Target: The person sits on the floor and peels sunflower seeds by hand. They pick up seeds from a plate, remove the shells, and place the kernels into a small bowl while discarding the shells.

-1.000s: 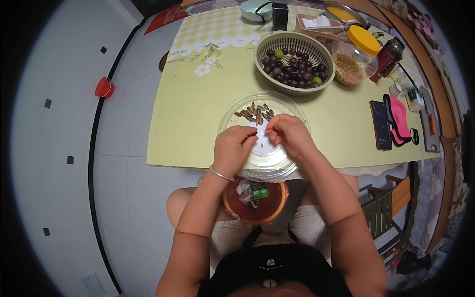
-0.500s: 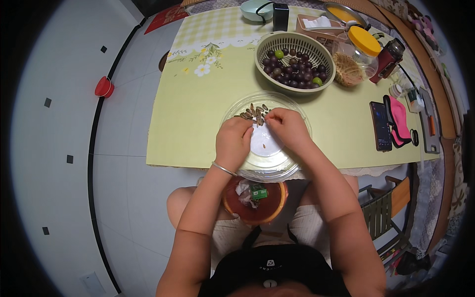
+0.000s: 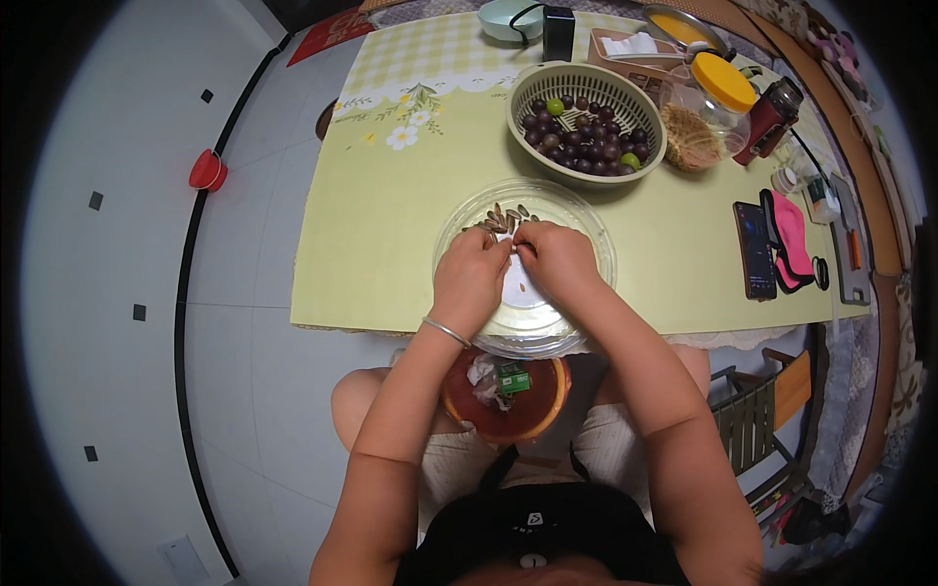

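Observation:
A clear round plastic dish [image 3: 576, 230] sits at the near edge of a yellow-green tablecloth. Several striped sunflower seeds [image 3: 500, 217] lie in its far left part. My left hand [image 3: 471, 276] and my right hand [image 3: 555, 258] meet over the dish, fingertips pinched together on one small seed just below the seed pile. A thin bangle circles my left wrist. A white round label shows under the dish bottom, partly hidden by my hands.
A beige basket [image 3: 586, 122] of dark grapes with a few green ones stands behind the dish. A yellow-lidded jar [image 3: 705, 115], a red bottle [image 3: 768, 117], a phone [image 3: 754, 250] and a pink item [image 3: 788, 239] lie to the right. An orange bowl [image 3: 505, 402] with scraps rests on my lap.
Both hands have moved slightly up toward the seed pile and closer together. The white label in the dish is more uncovered below them.

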`<state>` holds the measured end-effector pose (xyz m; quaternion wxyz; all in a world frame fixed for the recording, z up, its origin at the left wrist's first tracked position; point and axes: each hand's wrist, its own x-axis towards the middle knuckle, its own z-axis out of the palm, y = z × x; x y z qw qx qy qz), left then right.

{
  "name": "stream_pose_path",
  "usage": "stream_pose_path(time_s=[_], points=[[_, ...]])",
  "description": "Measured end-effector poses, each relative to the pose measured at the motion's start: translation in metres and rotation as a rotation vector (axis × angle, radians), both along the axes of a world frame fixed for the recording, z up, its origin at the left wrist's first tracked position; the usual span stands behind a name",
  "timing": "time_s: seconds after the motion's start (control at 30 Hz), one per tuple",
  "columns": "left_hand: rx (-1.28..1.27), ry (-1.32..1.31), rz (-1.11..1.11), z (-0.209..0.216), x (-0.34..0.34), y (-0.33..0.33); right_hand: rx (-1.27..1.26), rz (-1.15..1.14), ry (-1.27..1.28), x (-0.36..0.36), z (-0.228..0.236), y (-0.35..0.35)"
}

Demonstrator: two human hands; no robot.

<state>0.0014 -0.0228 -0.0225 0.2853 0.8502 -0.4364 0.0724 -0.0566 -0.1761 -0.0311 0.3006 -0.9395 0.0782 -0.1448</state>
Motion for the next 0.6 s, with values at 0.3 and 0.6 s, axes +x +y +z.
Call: stream_pose_path(time_s=[0.3, 0.6], points=[[0.011, -0.184, 0.119, -0.003, 0.005, 0.004, 0.051, -0.051, -0.045, -0.003, 0.010, 0.005], [-0.328, 0.078, 0.160, 0.014, -0.003, 0.008, 0.302, 0.152, 0.258, -0.008, 0.024, 0.010]])
